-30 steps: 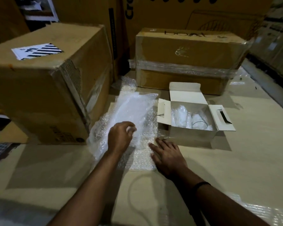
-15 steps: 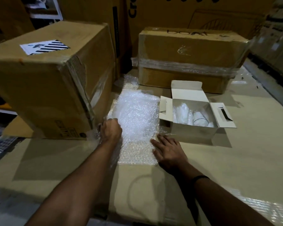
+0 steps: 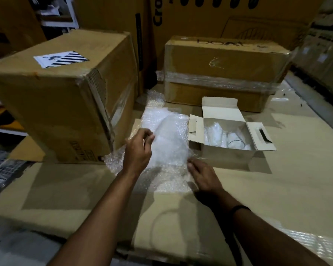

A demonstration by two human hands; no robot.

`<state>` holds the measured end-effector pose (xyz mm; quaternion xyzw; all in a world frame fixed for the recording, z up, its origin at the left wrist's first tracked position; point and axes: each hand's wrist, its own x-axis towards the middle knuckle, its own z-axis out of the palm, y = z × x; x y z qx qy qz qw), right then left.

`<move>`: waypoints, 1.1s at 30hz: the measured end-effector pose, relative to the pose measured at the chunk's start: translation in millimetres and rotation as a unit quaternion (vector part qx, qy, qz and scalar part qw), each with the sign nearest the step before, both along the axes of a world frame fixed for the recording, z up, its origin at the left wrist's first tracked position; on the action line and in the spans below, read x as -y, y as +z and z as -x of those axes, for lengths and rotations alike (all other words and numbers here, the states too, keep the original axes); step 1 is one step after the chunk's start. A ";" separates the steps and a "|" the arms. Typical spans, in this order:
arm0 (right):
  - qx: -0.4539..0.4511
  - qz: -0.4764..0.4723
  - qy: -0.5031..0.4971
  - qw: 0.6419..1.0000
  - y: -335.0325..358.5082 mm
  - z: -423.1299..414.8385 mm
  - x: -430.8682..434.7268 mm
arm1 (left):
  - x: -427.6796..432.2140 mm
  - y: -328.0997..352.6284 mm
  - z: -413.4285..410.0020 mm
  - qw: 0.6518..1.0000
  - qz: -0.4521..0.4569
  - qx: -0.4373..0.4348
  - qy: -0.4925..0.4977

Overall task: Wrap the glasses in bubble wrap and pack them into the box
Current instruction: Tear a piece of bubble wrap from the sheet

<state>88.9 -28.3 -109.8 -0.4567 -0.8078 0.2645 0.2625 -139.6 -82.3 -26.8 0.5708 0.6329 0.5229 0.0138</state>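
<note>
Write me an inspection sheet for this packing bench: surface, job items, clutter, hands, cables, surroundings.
Surface: cardboard-covered bench, dimly lit.
Job's things: bubble wrap spread left of the open white box; wrapped bundles and a glass rim inside.
Clutter: left carton; film-wrapped carton behind the box; plastic film near right.
Hands: left hand pinches a raised layer of the wrap; right hand touches its right edge.
Cables: nothing seen.
Surroundings: tall cartons behind; right side blurred.

Both forearms are bare right up to the edge of view. A thin black band (image 3: 239, 208) circles the wrist behind the right hand (image 3: 205, 174). The left hand (image 3: 137, 150) and its wrist are bare.
</note>
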 end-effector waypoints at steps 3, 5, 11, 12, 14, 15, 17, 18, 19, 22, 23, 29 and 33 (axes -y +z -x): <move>-0.276 0.177 -0.137 0.935 27.8 13.2 -3.9 | 24.2 -13.4 -3.7 1.000 -0.001 -0.005 -0.020; -0.288 0.263 -0.162 0.906 41.2 25.5 -8.0 | 35.7 -18.5 -4.9 0.999 -0.004 -0.015 -0.030; -0.208 0.364 -0.123 0.900 48.8 26.3 2.1 | 50.1 -10.4 -5.5 0.999 -0.008 -0.017 -0.033; -0.215 0.342 -0.117 0.907 50.5 23.7 2.9 | 50.8 -7.0 -8.0 0.999 -0.012 -0.016 -0.038; -0.246 0.336 -0.081 0.906 58.8 17.8 4.4 | 52.9 -0.5 -15.1 0.998 -0.014 -0.021 -0.055; -0.266 0.353 -0.060 0.895 63.4 14.2 5.0 | 53.8 2.3 -18.4 0.998 -0.010 -0.021 -0.064; -0.316 0.388 -0.029 0.865 70.0 5.5 6.9 | 53.4 5.9 -23.3 0.997 -0.002 -0.016 -0.075; -0.334 0.393 -0.026 0.856 72.7 -0.2 8.5 | 52.1 7.1 -25.0 0.997 0.003 -0.017 -0.080; -0.346 0.388 -0.036 0.853 76.0 -8.3 10.9 | 50.6 8.7 -28.0 0.996 0.012 -0.023 -0.085; -0.386 0.377 -0.073 0.839 83.5 -45.5 16.2 | 39.7 12.4 -39.8 0.990 0.061 -0.067 -0.104; -0.391 0.383 -0.085 0.833 85.7 -62.2 19.2 | 36.3 13.0 -46.6 0.988 0.076 -0.084 -0.107; -0.358 0.362 -0.174 0.843 87.0 -165.8 23.3 | 15.8 17.4 -134.9 0.969 0.111 -0.148 -0.166; -0.202 0.294 -0.220 0.908 70.6 -216.1 19.5 | 10.0 -4.6 -186.1 0.934 0.195 -0.216 -0.207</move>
